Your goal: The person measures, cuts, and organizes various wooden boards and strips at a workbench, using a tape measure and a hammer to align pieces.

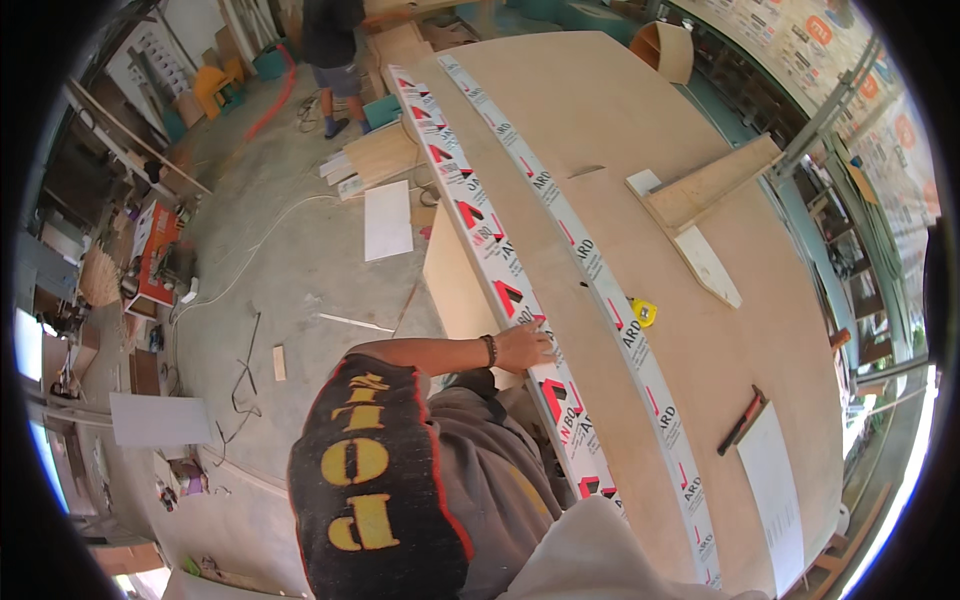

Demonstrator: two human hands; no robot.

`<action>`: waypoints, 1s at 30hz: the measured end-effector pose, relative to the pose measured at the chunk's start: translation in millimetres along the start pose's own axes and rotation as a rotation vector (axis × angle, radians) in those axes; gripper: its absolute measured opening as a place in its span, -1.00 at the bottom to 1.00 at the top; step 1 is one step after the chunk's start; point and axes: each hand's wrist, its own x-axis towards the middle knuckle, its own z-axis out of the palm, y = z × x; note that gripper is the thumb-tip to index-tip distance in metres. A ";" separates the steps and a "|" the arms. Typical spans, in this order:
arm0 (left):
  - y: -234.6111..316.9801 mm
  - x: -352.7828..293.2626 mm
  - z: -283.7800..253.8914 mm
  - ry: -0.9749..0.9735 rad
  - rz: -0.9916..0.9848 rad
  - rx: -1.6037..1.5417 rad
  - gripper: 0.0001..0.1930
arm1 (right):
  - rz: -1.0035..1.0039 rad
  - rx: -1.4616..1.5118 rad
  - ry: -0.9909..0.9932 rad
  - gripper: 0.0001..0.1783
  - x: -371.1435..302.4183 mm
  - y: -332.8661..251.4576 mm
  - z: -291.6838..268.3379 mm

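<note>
Two long, narrow board strips with printed white film run lengthwise over a big tan panel (pixel 690 360). My left hand (pixel 525 347) lies across the nearer strip (pixel 470 215), at the panel's left edge, its fingers bent over the strip's width. The second strip (pixel 570 225) lies flat to the right, apart from my hand. Beside that strip sits a yellow tape measure (pixel 645 312). My right hand is not visible; pale cloth (pixel 590 555) and my dark, lettered sleeve (pixel 365 470) fill the lower middle.
At right on the panel are a hammer (pixel 741 420), a white sheet (pixel 773 490) and a wooden piece (pixel 715 185) across a white board. Left, the concrete floor holds a white panel (pixel 388 220), cables and offcuts. Another person (pixel 335 60) stands at the far left.
</note>
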 end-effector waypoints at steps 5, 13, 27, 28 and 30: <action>2.6 22.6 -3.7 0.009 0.070 -0.040 -0.40 | 0.019 -0.055 -0.080 -0.42 -5.4 15.5 1.4; 23.7 15.1 14.5 0.234 0.065 -0.005 -0.44 | -0.070 0.056 -0.136 -0.09 12.0 36.3 -17.3; 21.4 -10.1 12.2 0.135 0.077 -0.249 0.16 | 0.095 0.146 -0.613 -0.04 3.7 86.9 -29.4; 21.3 -9.5 11.4 0.148 0.075 -0.257 0.16 | 0.105 0.154 -0.578 -0.05 5.5 88.3 -33.2; 23.8 -6.9 13.2 0.151 0.069 -0.266 0.17 | 0.130 0.149 -0.567 -0.03 12.7 89.6 -43.0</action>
